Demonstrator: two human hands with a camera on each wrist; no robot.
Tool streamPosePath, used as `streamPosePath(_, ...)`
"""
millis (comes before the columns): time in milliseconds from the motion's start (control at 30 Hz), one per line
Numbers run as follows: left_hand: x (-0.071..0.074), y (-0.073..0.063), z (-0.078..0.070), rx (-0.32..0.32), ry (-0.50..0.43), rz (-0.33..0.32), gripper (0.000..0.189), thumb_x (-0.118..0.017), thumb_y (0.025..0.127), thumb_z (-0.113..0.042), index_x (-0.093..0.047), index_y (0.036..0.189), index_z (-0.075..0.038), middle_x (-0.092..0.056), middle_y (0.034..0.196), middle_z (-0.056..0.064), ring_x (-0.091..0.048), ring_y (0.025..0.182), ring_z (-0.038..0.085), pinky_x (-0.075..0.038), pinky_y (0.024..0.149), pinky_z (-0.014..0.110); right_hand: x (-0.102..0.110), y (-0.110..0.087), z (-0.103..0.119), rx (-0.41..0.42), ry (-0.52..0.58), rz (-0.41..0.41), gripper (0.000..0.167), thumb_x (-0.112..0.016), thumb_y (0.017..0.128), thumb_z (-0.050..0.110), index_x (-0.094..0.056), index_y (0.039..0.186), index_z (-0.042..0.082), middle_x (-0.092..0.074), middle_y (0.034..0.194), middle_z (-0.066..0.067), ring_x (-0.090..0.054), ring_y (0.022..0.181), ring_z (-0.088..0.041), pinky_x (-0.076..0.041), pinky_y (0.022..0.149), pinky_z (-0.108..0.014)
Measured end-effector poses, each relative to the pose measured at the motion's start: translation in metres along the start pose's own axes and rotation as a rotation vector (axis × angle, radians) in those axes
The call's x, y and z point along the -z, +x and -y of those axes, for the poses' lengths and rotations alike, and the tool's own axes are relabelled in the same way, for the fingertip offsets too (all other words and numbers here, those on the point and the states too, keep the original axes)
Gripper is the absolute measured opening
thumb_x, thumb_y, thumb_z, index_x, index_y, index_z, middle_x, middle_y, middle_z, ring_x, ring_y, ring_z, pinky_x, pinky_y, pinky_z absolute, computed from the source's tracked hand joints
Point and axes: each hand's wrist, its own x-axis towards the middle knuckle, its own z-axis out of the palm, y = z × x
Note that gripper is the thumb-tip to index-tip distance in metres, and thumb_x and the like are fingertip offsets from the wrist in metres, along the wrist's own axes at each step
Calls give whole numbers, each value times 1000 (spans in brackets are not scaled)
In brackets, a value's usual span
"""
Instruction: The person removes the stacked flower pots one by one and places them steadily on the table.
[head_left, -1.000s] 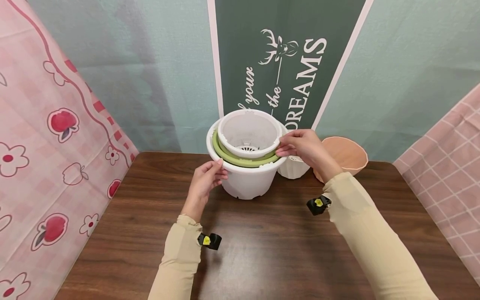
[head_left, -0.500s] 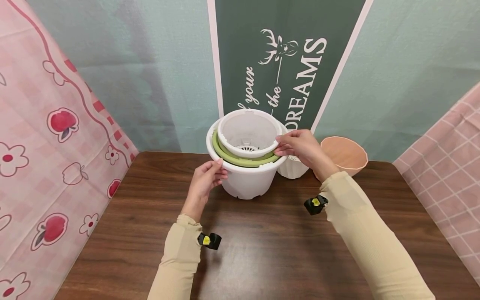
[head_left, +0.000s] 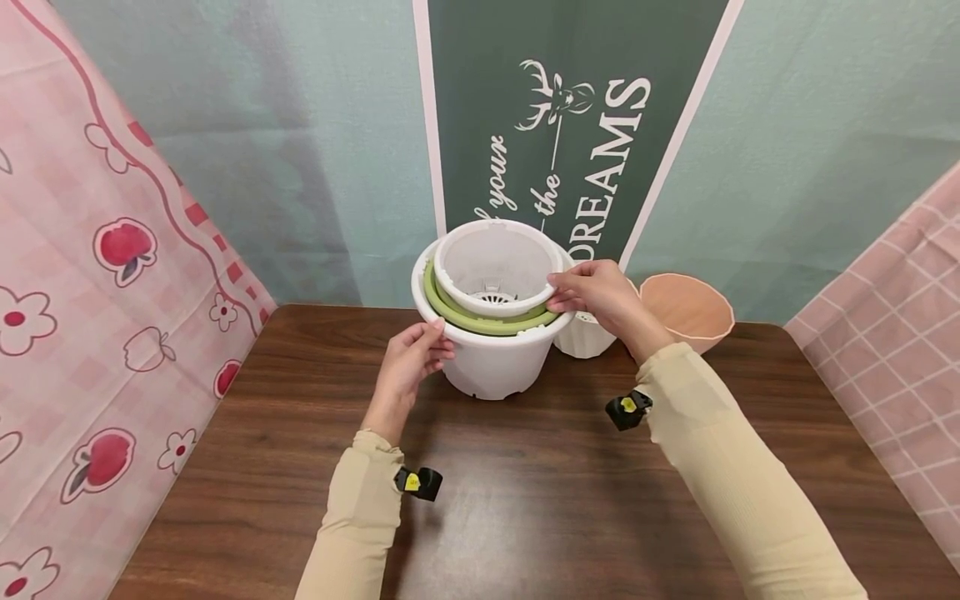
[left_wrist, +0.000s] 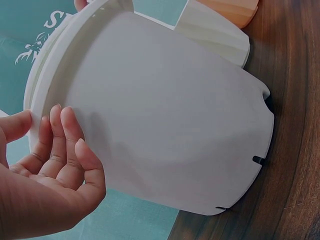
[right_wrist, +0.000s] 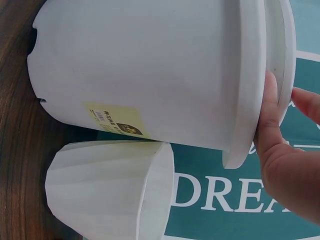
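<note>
A large white plastic flowerpot (head_left: 498, 367) stands upright at the table's back edge. Nested inside it are a green pot (head_left: 480, 322), of which mostly the rim shows, and a smaller white pot (head_left: 510, 254) with a slotted bottom. My left hand (head_left: 408, 362) pinches the large pot's rim at its front left, thumb on top and fingers below, as the left wrist view also shows. On the right side, my right hand (head_left: 600, 296) pinches the rim of the small white pot. In the right wrist view, a yellow label (right_wrist: 117, 120) sits on the large pot's wall.
Just right of the stack stands a white fluted pot (head_left: 585, 337), partly behind my right hand. Farther right is a peach-coloured pot (head_left: 686, 308), partly behind my right wrist. The brown wooden table (head_left: 525, 500) is bounded by hanging cloths at back and sides.
My right hand has shifted slightly left, its thumb now farther over the small white pot's rim. The left hand and the pots have stayed in place.
</note>
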Motion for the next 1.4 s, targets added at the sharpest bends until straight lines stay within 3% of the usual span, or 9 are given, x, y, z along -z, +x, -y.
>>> streamPosePath(767,-1,-1,0,-13,2,-6,19,-57,91,-20,-56,77,-7,-61,70,3,-60,62,12,-45,58,23,-4,4,-1,-8,-146,-50,30,-57,91,12,-48,106,-12,-59,69,-6,-62,55,-8,-53,61,-23)
streamPosePath(1400,-1,0,0,-17,8,-5,20,-57,91,-20,-56,77,-6,-61,69,2,-60,62,12,-46,60,24,-6,7,-2,-4,-165,-55,24,-53,91,9,-49,103,-12,-57,70,-6,-62,56,-8,-53,62,-23)
